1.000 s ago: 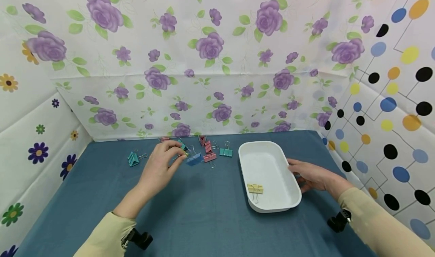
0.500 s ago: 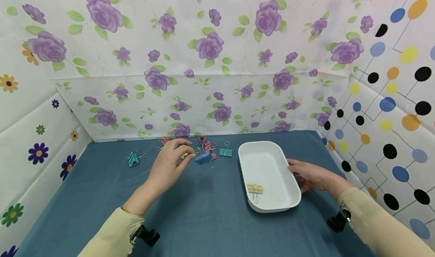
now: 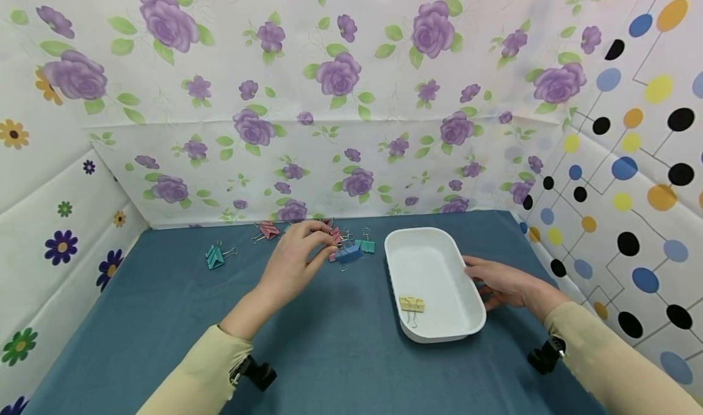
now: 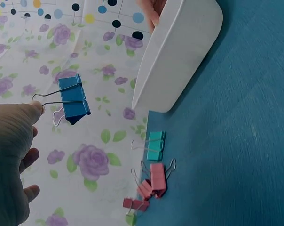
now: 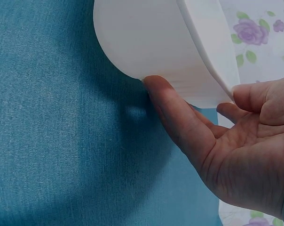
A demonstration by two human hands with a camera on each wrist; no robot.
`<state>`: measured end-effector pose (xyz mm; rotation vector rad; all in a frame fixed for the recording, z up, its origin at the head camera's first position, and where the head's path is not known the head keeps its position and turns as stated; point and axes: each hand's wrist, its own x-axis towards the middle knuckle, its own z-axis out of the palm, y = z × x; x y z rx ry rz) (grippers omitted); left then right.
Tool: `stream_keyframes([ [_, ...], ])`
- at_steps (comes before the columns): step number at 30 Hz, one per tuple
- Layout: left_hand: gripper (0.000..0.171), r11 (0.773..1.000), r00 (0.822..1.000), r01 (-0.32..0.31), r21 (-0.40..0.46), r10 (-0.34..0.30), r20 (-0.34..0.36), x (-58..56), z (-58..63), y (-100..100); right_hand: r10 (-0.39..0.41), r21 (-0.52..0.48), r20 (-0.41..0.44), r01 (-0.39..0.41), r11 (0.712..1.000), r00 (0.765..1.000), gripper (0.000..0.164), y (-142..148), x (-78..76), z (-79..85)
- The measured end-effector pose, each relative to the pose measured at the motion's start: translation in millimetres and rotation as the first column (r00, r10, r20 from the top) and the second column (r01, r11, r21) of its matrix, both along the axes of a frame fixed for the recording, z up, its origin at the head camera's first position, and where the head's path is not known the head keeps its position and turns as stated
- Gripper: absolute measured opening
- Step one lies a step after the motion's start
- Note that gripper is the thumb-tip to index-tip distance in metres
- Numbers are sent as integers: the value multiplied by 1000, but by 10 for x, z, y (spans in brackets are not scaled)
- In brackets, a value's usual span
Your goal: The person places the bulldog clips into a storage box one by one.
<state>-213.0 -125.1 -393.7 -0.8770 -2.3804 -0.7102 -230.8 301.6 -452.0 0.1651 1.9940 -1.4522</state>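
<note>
My left hand [image 3: 293, 259] pinches a blue binder clip [image 3: 349, 254] by its wire handle, with thumb and fingertips. In the left wrist view the blue body hangs beyond the thumb. A white tray [image 3: 428, 259] stands to the right, a yellow binder clip [image 3: 412, 305] lying inside its near end. My right hand [image 3: 502, 282] holds the tray's right side from outside. The right wrist view shows fingertips [image 5: 243, 97] at the rim and the thumb against the lower wall. Red clips [image 4: 157, 178] and a teal clip [image 4: 155, 145] lie beyond the left hand.
Another teal binder clip [image 3: 215, 257] lies on the left of the blue cloth [image 3: 165, 317]. A red clip [image 3: 268, 229] is near the back edge. Flowered sheeting [image 3: 340, 97] rises behind, and a dotted sheet [image 3: 653, 220] stands at the right.
My left hand has moved right with the blue binder clip, towards the tray, uncovering the red clip near the back edge. The right hand and tray have stayed put.
</note>
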Motion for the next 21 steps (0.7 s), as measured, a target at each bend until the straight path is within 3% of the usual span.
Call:
stream_keyframes([
  [21,8,996,996,83,23,-84,35,-45,-68,427,-25,15,6,25,1000,1000,55,-9,-16,-14],
])
